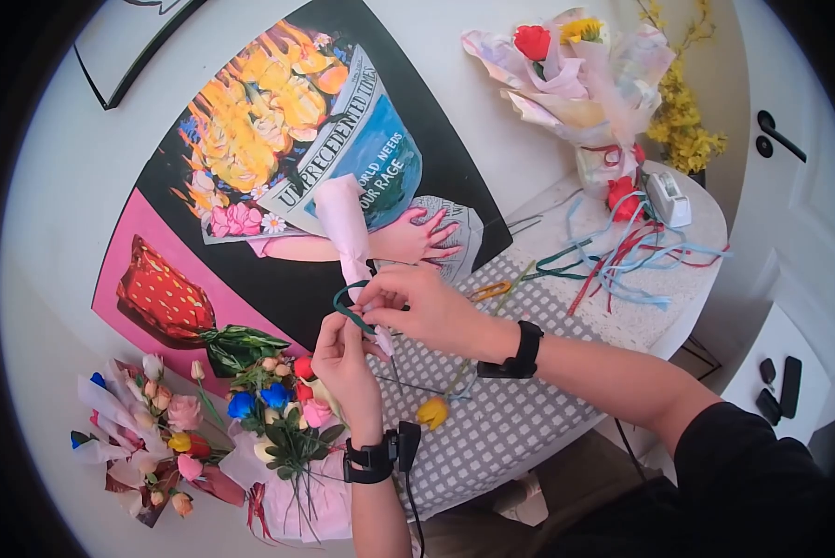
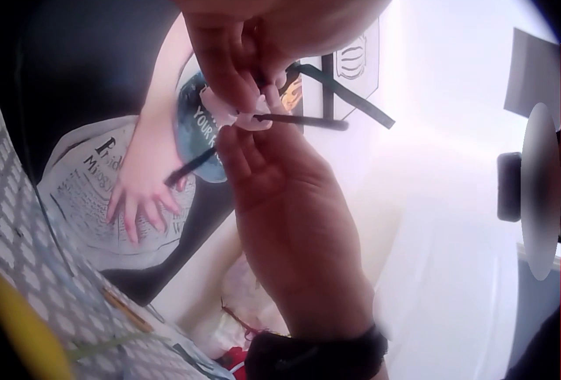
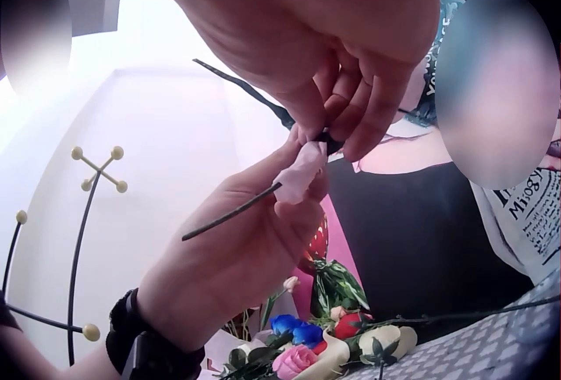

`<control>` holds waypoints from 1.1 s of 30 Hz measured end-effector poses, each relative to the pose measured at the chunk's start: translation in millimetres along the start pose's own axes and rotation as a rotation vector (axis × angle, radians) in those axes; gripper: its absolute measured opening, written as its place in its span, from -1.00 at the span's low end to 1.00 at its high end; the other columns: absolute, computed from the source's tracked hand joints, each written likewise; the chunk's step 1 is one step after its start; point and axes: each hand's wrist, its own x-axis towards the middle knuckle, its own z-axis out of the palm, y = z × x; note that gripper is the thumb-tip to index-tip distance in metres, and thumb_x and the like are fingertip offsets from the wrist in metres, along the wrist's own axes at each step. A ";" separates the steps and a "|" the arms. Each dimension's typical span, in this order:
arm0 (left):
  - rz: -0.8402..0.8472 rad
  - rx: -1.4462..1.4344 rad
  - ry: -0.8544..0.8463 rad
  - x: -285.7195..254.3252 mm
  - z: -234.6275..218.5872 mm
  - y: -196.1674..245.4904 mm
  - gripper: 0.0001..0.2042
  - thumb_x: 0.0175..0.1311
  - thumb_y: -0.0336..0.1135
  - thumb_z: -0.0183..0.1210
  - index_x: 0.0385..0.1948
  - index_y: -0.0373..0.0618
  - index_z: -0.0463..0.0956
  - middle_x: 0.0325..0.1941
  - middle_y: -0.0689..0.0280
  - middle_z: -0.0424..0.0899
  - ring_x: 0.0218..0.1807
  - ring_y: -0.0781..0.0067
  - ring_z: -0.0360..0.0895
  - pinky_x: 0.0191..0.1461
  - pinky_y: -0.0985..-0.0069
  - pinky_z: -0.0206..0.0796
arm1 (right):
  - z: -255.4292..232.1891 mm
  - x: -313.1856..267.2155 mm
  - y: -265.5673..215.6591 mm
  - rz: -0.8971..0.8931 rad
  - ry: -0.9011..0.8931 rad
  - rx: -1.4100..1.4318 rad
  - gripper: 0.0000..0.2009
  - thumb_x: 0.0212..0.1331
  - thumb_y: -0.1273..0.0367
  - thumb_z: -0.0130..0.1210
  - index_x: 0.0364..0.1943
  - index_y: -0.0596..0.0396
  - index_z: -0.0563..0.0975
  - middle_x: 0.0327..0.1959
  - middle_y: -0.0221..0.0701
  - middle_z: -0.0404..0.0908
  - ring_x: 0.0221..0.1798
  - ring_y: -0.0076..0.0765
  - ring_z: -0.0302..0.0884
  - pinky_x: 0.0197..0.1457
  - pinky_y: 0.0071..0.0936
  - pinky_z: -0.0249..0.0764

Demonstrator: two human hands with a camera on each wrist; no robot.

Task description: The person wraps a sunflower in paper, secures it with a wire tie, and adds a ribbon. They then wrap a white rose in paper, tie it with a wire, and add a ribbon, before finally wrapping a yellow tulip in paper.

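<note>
Fingers curled in head view, my left hand point(image 1: 348, 367) and right hand point(image 1: 431, 312) pinch a dark green fabric ribbon point(image 1: 337, 299) round a pale pink paper wrap point(image 1: 347, 228); left wrist shows a thin dark stem point(image 2: 311, 121), right wrist one ribbon end.

Green ribbon point(image 2: 355, 99) partly hidden behind fingers point(image 2: 219, 69)

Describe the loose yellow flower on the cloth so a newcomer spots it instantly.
Start at the pale table and find the gray-and-white patterned cloth. In the head view, the yellow flower lies on it, just right of the left wristband. It's a single bloom, unlike the mixed bunches farther left.
</note>
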 end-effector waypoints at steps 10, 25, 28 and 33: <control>-0.064 0.000 0.005 0.1 2.7 0.8 -0.82 0.50 -0.35 0.18 -0.12 -0.29 0.66 -0.41 0.36 0.63 -0.54 0.69 0.46 -0.58 0.70 0.27 | 6.2 -1.2 3.2 -0.103 0.111 -0.148 -0.87 0.29 0.44 0.18 -0.22 0.26 0.58 -0.30 -0.26 0.55 -0.32 -0.37 0.63 -0.22 -0.42 0.53; -0.121 -0.049 0.044 -1.1 2.9 7.0 -0.84 0.50 -0.35 0.17 -0.12 -0.25 0.64 -0.38 0.37 0.64 -0.51 0.69 0.48 -0.56 0.70 0.25 | 10.4 1.3 11.9 0.038 0.150 0.137 -0.86 0.40 0.40 0.17 -0.13 0.21 0.56 -0.42 -0.49 0.61 -0.40 -0.63 0.51 -0.37 -0.61 0.43; -0.098 -0.071 0.065 1.8 -2.3 -4.6 -0.83 0.51 -0.30 0.17 -0.11 -0.20 0.63 -0.35 0.38 0.64 -0.50 0.71 0.49 -0.57 0.69 0.25 | -0.2 2.7 -0.2 0.339 -0.034 0.419 -0.85 0.46 0.37 0.12 -0.09 0.19 0.54 -0.38 -0.46 0.64 -0.38 -0.62 0.56 -0.39 -0.61 0.47; -0.138 -0.101 0.035 3.8 -10.7 -0.2 -0.84 0.51 -0.36 0.15 -0.11 -0.26 0.61 -0.25 0.34 0.68 -0.37 0.70 0.54 -0.51 0.71 0.30 | 2.9 4.2 11.0 0.319 -0.015 0.614 -0.80 0.47 0.30 0.13 -0.10 0.18 0.52 -0.38 -0.39 0.65 -0.51 -0.58 0.55 -0.44 -0.61 0.48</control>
